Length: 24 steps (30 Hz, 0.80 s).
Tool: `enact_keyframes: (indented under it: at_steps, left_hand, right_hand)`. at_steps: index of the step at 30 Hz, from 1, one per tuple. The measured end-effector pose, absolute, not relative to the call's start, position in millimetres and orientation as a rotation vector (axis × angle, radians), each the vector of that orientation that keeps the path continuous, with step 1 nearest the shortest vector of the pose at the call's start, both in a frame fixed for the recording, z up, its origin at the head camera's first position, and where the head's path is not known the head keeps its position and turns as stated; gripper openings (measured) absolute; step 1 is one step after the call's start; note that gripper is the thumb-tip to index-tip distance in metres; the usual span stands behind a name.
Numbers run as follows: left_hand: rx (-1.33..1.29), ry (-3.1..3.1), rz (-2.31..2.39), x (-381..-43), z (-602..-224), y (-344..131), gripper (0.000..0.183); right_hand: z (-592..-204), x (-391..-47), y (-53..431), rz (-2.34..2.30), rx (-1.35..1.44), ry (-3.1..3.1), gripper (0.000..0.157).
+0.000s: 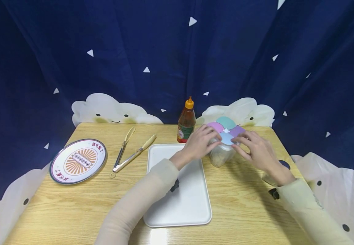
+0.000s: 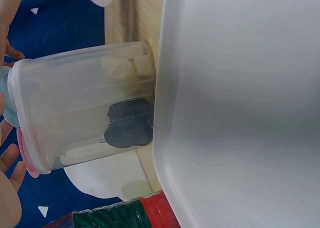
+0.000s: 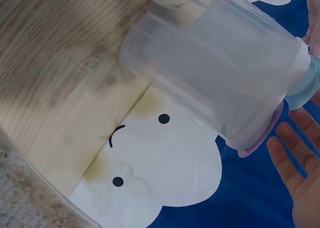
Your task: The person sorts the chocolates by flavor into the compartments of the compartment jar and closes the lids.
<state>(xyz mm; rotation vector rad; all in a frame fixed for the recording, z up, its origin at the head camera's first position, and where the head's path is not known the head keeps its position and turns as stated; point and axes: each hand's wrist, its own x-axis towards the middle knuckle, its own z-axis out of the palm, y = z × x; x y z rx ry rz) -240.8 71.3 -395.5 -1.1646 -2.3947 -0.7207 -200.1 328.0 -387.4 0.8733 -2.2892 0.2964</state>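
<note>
Both hands are at the lid of a clear plastic storage canister [image 1: 221, 157], which stands on the table just right of a white tray [image 1: 192, 190]. Four petal-shaped coloured flaps make up its lid [image 1: 225, 130]. My left hand [image 1: 199, 142] grips the lid's left front edge with thumb and fingers. From the other side, my right hand [image 1: 257, 149] holds it with thumb and forefinger by the blue flap [image 3: 303, 88], its remaining fingers [image 3: 290, 160] spread. Inside the canister, pale chunks [image 2: 125, 68] and dark pieces [image 2: 130, 123] show through separate compartments.
A sauce bottle [image 1: 187, 122] with an orange cap stands behind the tray. Metal tongs [image 1: 131, 158] lie left of it, beside a patterned plate [image 1: 78, 161] at the table's left edge. A dark-lidded jar [image 1: 268, 178] stands partly hidden by the right wrist.
</note>
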Motion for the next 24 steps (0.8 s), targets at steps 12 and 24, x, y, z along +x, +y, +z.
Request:
enact_keyframes:
  at_steps: [12, 24]
  left_hand:
    - [-1.136, -2.440, -0.750, -239, -398, 74, 0.022]
    - [-1.047, -2.460, -0.739, -233, -399, 78, 0.021]
  right_hand:
    - [-394, -196, 323, 0.315, 0.816, -2.286, 0.039]
    - [-404, -190, 318, 0.411, 0.728, -2.300, 0.019]
